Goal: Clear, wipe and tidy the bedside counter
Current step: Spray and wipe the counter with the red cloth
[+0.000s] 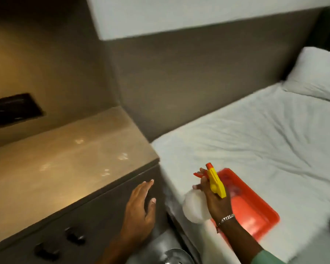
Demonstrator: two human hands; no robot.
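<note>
Spray bottle [200, 202] in right hand [215, 201], seemingly above tray [255, 212].

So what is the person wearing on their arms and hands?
The right hand is bare, with a silver chain-link bracelet around the wrist and a thin reddish band just below it. Further down that arm is a light green sleeve. The left hand is bare too: no rings, watch or bracelet show, and no sleeve shows on that forearm up to the picture's edge.
</note>
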